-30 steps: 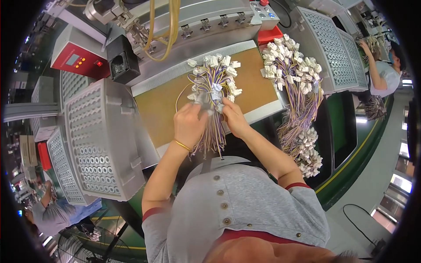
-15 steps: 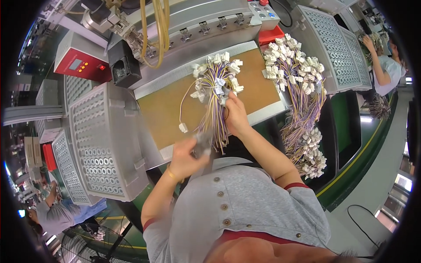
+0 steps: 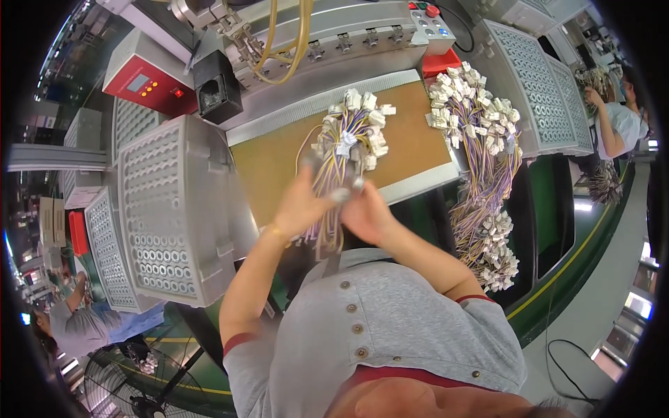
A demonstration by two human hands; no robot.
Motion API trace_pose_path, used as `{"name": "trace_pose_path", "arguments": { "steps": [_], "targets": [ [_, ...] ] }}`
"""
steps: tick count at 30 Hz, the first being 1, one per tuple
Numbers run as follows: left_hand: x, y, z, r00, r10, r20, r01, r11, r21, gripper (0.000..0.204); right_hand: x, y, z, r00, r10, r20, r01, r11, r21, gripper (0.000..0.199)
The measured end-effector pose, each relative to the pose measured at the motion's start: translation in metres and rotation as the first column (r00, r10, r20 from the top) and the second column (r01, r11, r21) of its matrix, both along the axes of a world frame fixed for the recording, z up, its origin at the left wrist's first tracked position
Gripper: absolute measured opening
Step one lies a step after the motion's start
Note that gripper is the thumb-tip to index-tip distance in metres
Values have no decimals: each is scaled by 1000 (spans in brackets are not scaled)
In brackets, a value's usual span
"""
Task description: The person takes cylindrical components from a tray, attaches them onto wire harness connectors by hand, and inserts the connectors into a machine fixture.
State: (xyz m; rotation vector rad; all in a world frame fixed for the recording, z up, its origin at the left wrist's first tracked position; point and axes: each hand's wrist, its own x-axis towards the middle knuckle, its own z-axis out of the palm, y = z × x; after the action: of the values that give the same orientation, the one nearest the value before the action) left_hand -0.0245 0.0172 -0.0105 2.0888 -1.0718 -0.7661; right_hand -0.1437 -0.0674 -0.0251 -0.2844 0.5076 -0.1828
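Note:
A bundle of wire leads (image 3: 346, 144) in purple, yellow and white, with white connectors fanned out at its far end, stands over a brown work mat. A white tie or wrap gathers it near the connectors. My left hand (image 3: 301, 209) closes round its left side, thumb across the front, with grey coverings on the fingertips. From the lower right my right hand (image 3: 369, 214) grips the same bundle, its fingers partly hidden behind the wires. Both sets of fingertips are smeared by motion. Loose wire ends hang below the hands toward my shirt.
The brown mat (image 3: 411, 111) lies before a metal machine with yellow hoses (image 3: 304, 35). More wire bundles (image 3: 481, 139) hang at the right. Grey perforated trays (image 3: 157, 216) and a red control box (image 3: 150, 83) stand left. Two other people work farther off.
My left hand has moved up from below the bundle onto its left side. My right hand has shifted slightly lower, and the bundle stands more upright. The view has shifted a little.

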Motion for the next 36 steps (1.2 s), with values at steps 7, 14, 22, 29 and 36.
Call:
{"name": "trace_pose_path", "arguments": {
  "steps": [7, 14, 22, 29, 36],
  "targets": [
    [17, -16, -23, 906, -113, -409, 120, 993, -9, 49, -66, 2, -40, 927, 373, 27, -373, 928, -23, 45],
    [39, -24, 28, 707, 112, -698, -108, 993, 50, 44, -19, -73, 33, 994, 20, -112, -99, -328, -939, 17],
    [54, -7, 66, 839, -348, 418, 151, 887, 436, 38, 60, -101, 21, 952, 233, -198, 79, -814, -575, 38],
    [67, -23, 98, 660, -351, 664, 194, 934, 300, 36, 44, -133, 96, 972, 23, -233, -50, -952, -302, 35],
    [65, -6, -17, 410, -563, 717, 220, 824, 522, 69, 44, -117, 0, 942, 62, -329, -69, -926, -372, 53]
  ]
}}
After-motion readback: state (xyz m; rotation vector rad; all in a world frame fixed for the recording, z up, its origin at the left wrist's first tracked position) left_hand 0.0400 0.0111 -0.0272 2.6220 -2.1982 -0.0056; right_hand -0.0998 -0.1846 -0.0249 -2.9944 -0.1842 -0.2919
